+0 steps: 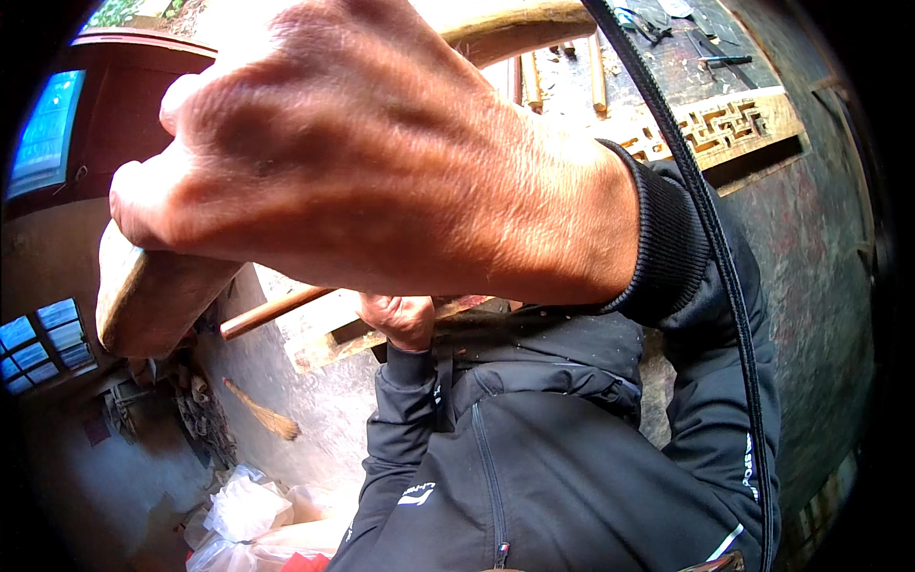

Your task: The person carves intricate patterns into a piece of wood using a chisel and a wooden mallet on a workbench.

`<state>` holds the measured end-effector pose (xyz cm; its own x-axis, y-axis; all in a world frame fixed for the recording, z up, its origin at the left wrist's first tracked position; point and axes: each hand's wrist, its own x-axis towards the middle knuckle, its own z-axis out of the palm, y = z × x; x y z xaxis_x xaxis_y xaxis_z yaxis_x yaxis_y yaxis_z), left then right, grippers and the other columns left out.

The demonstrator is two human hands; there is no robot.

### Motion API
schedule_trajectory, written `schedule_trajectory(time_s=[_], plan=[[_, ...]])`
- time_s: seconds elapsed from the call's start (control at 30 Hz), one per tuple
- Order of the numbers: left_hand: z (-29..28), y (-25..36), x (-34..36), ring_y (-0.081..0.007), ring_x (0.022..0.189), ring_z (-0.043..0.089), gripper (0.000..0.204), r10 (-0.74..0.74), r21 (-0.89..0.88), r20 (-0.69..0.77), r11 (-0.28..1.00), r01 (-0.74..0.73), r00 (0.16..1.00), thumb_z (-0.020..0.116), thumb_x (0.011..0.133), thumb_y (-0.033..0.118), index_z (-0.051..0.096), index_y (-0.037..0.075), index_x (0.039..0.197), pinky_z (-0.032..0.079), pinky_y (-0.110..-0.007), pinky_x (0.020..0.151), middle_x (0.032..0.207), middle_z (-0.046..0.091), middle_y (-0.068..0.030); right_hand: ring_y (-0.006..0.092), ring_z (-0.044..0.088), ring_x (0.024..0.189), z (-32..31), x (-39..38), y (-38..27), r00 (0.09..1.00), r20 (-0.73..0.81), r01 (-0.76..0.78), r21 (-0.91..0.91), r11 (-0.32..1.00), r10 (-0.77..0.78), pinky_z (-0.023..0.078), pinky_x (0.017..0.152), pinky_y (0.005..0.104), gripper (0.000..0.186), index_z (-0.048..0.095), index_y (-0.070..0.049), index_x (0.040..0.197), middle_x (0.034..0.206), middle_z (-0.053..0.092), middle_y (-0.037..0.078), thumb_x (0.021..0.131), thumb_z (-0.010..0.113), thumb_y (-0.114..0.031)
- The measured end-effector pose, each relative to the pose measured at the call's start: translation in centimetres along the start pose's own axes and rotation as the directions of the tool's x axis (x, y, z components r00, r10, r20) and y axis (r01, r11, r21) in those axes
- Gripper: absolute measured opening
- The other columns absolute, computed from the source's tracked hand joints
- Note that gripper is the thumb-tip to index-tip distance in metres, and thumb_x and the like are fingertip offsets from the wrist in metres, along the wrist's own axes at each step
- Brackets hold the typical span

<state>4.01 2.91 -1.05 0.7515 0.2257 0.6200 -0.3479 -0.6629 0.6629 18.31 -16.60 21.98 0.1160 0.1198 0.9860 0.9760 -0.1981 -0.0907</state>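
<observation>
Close to the camera, my right hand (353, 153) is closed in a fist around a thick, club-like wooden tool, its back and wrist filling the upper middle. The tool's blunt, rounded end (152, 300) sticks out below the knuckles. Behind the wrist, a curved wooden length (519, 30) shows at the top; whether it belongs to the same tool is hidden. Lower down, my left hand (400, 322) is closed beside a carved wooden board (710, 129), which passes behind my right arm. What its fingers grip is mostly hidden. Left of it lies a reddish-brown wooden rod (276, 312).
Wooden-handled tools (598, 71) and dark metal tools (724, 59) lie on the worktop at the back. A black cord (681, 143) hangs across the right side. On the floor are a straw broom (267, 415) and a white plastic bag (250, 510).
</observation>
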Motion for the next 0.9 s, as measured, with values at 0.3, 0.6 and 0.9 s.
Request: schedule_trajectory(time_s=[0.3,0.6,0.9], plan=[[-0.3,0.2,0.1,-0.0208,0.102,0.076,0.050,-0.084,-0.006,-0.021,0.996,0.083,0.996,0.074,0.088,0.000,0.065,-0.009,0.136,0.058,-0.030,0.094,0.114,0.079,-0.0141,0.0216,0.077,0.075,-2.2,-0.2,-0.2,0.995,0.037,-0.094,0.048,0.994,0.092,0.059,0.066,0.0380,0.016,0.070,-0.017,0.079,0.076,0.072,0.004,0.086,0.077,-0.030],[-0.3,0.5,0.2,-0.0196,0.103,0.075,0.042,-0.080,0.006,0.004,0.997,0.080,0.997,0.074,0.089,-0.003,0.068,-0.007,0.130,0.058,-0.031,0.096,0.116,0.080,-0.0136,0.0212,0.076,0.074,-0.9,-0.2,-0.1,0.993,0.103,-0.039,-0.089,0.995,0.048,0.058,0.064,0.0376,0.016,0.071,-0.016,0.079,0.074,0.071,0.004,0.087,0.076,-0.030],[-0.2,0.7,0.1,-0.0198,0.103,0.076,0.042,-0.065,-0.001,0.010,0.998,0.065,0.998,0.073,0.090,-0.003,0.069,-0.005,0.132,0.058,-0.032,0.096,0.116,0.081,-0.0143,0.0218,0.076,0.074,-0.8,-0.7,-0.1,0.995,0.065,-0.067,-0.038,0.997,0.070,0.058,0.064,0.0380,0.015,0.071,-0.017,0.080,0.075,0.071,0.004,0.087,0.076,-0.030]])
